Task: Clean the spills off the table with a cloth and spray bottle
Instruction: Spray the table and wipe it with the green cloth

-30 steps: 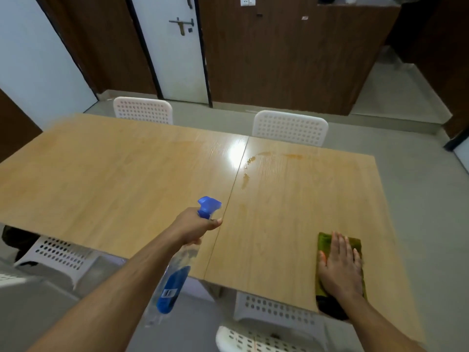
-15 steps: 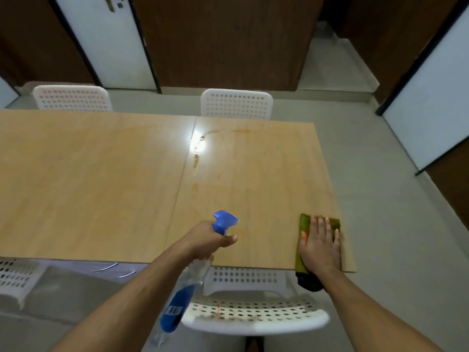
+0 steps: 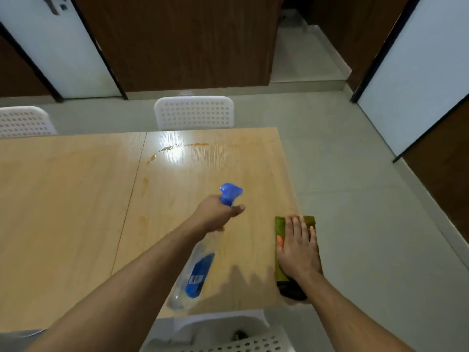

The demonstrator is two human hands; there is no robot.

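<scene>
A pale wooden worktop (image 3: pixel 63 212) fills the left and middle of the view, made of two panels that meet at a thin seam. At far left, beyond its far edge, the back of a white perforated chair (image 3: pixel 24 121) shows. Orange-brown spills (image 3: pixel 196 144) run in a thin streak near the far edge of the right panel, and smaller drips (image 3: pixel 145 182) trail down close to the seam.

Near the middle, the person's left hand (image 3: pixel 215 214) reaches out over the right panel. Its grip is curled tight round the neck of a spray bottle (image 3: pixel 195 273), with the fingers wrapped at the blue trigger head (image 3: pixel 230 193). The nozzle points away from the person, towards the far spills. The clear body, with a blue label, slants back and down under the forearm, raised above the wood.

A second white chair (image 3: pixel 194 113) stands behind the far edge, directly beyond the spills.

To the right, the right hand (image 3: pixel 298 246) lies flat, fingers straight and together, pressing on a folded green cloth (image 3: pixel 280 226). The cloth sits at the near right corner of the worktop, with its near end hanging dark over the edge.

Below, a third white chair (image 3: pixel 228 334) is tucked under the near side. Grey floor tiles (image 3: pixel 368 199) spread out on the right.
</scene>
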